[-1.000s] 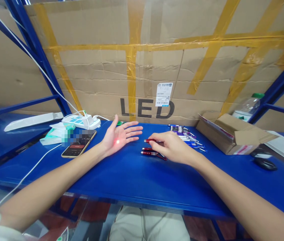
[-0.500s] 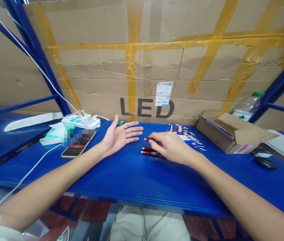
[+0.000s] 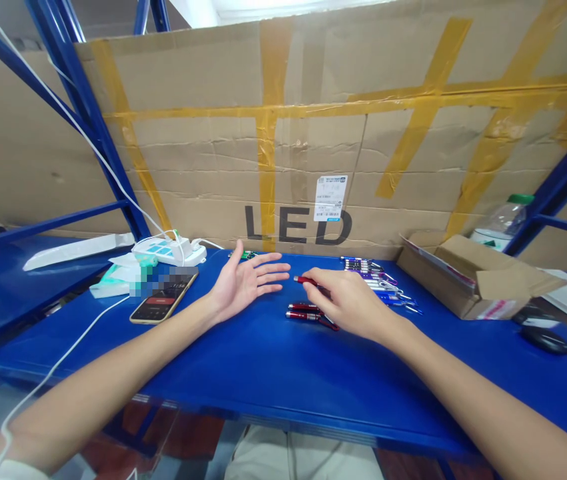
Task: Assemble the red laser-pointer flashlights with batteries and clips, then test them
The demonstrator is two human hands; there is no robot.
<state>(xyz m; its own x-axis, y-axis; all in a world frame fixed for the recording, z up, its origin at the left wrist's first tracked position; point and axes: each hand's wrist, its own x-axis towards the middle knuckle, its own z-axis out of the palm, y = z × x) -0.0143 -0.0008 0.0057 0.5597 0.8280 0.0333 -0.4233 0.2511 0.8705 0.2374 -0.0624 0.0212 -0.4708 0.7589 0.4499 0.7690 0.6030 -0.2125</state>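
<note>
My left hand (image 3: pixel 248 283) is held palm up over the blue table (image 3: pixel 243 373), fingers spread and nothing in it. To its right, my right hand (image 3: pixel 343 297) pinches a slim red metal keychain flashlight (image 3: pixel 304 280) between thumb and fingers; its silver tip points toward my left hand. Two more red flashlights (image 3: pixel 303 316) lie side by side just below the right hand, which partly covers one. Behind that hand is a row of similar flashlights (image 3: pixel 386 288) in blue, silver, purple and black, with clips at their ends. Some green ones (image 3: pixel 248 255) lie behind my left fingers.
At left are a phone (image 3: pixel 163 300), a white power strip (image 3: pixel 163 250) with cables, and a green-white packet (image 3: pixel 113 277). An open cardboard box (image 3: pixel 468 280), a black mouse (image 3: pixel 546 339) and a bottle (image 3: pixel 506 217) stand right. A big carton (image 3: pixel 203 160) closes off the back.
The camera has tilted up slightly, so the scene sits lower. My right hand, with its red flashlight, is a little farther from the two lying ones. My left hand stays open, hardly moved.
</note>
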